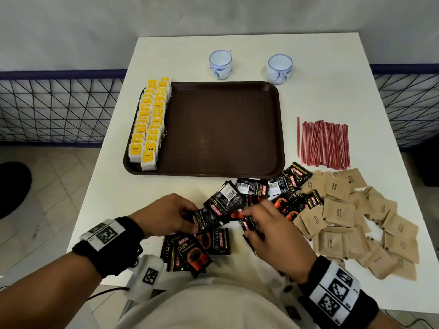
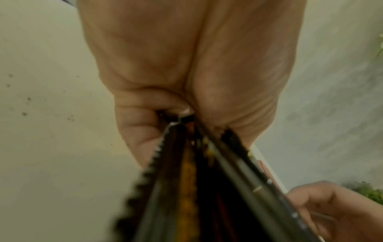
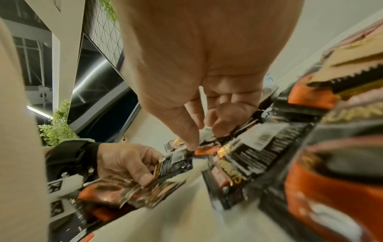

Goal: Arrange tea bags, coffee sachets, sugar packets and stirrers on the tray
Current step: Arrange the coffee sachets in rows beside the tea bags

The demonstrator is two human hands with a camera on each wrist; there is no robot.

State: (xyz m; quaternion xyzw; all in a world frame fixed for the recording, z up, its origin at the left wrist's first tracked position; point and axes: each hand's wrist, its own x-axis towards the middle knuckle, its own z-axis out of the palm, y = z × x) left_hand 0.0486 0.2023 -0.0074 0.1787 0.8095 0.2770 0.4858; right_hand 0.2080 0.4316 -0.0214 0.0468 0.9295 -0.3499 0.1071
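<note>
While the left hand (image 1: 166,216) pinched a few black coffee sachets (image 1: 204,220) above the counter (image 1: 320,96), the right hand (image 1: 273,236) reached into the loose coffee pile (image 1: 259,193), fingertips closing on one sachet. Yellow tea bags (image 1: 148,124) stood in two rows on the brown tray's (image 1: 223,129) left side. Sugar packets (image 1: 356,222) and red stirrers (image 1: 324,143) lay right of the tray.

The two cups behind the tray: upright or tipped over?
Upright. Both cups stand with open mouths facing up on the table behind the tray.
</note>
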